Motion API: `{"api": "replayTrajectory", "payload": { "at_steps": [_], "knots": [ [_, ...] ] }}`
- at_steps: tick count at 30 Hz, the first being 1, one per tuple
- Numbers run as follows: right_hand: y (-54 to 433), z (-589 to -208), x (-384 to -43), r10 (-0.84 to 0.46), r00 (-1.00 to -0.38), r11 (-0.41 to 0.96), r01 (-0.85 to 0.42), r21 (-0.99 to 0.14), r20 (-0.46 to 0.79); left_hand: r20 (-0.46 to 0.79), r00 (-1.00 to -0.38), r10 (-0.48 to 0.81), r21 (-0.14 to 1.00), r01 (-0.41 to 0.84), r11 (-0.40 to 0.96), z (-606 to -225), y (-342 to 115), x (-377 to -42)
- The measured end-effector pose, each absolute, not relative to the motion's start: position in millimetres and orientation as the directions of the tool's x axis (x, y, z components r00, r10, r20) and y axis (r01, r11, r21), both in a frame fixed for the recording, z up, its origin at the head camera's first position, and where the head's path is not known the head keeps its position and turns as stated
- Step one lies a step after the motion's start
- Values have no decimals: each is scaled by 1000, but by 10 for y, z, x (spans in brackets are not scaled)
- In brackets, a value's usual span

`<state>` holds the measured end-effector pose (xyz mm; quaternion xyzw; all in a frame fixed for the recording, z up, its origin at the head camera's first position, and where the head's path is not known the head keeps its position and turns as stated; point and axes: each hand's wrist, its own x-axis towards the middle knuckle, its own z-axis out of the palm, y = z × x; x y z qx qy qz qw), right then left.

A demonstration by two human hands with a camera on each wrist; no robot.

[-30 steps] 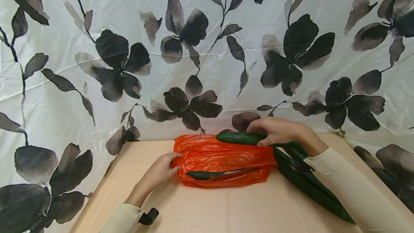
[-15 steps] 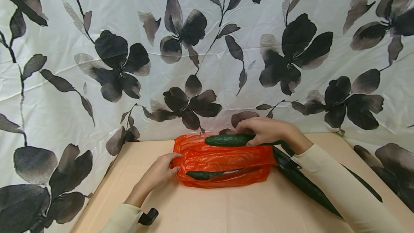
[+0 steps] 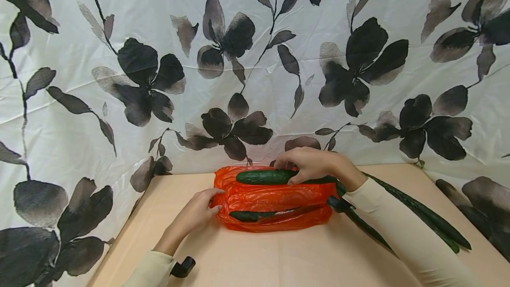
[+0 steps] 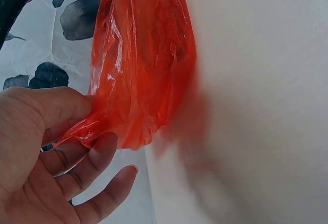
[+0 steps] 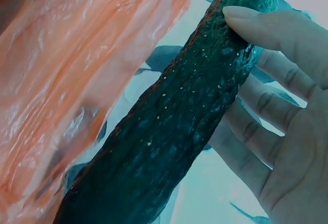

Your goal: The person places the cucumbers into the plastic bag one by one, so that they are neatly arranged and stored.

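An orange-red plastic bag (image 3: 279,198) lies flat at the back of the table. My left hand (image 3: 195,211) pinches its left end between thumb and fingers; the left wrist view shows the bag film (image 4: 138,65) bunched at that grip. Over the bag's far side, my right hand (image 3: 314,166) holds a long green cucumber (image 3: 259,177), thumb on one side and fingers on the other. The right wrist view shows its bumpy skin (image 5: 164,106) beside the bag. Another cucumber (image 3: 250,216) shows at the bag's near side. The held cucumber's right end is hidden behind my wrist.
Right of the bag, more cucumbers (image 3: 424,214) lie slanting across the table. Another (image 3: 368,227) is partly covered by my right forearm. A white cloth (image 3: 295,79) with dark flowers hangs behind the table. A black device (image 3: 183,267) sits at my left wrist.
My right hand has moved left with the cucumber, which now lies further over the bag. The cucumbers on the right have come out from behind the forearm. My left hand has stayed put.
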<state>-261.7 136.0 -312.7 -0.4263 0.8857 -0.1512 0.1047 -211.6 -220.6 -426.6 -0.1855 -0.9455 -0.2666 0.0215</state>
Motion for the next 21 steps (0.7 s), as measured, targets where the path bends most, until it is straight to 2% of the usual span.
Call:
{"api": "replayTrajectory", "payload": {
  "at_steps": [8, 15, 21],
  "knots": [
    [1200, -3215, -2652, -825, -564, 529, -756, -385, -26, 145, -927, 347, 506, 370, 779, -4270, -2202, -2132],
    [1142, -3369, -2678, -821, -565, 539, -725, -429, -76, 151, -927, 343, 515, 370, 773, -4267, -2194, -2124],
    [1078, -3527, -2707, -804, -577, 579, -705, -409, -143, 145, -930, 337, 526, 361, 770, -4260, -2195, -2127]
  ]
}}
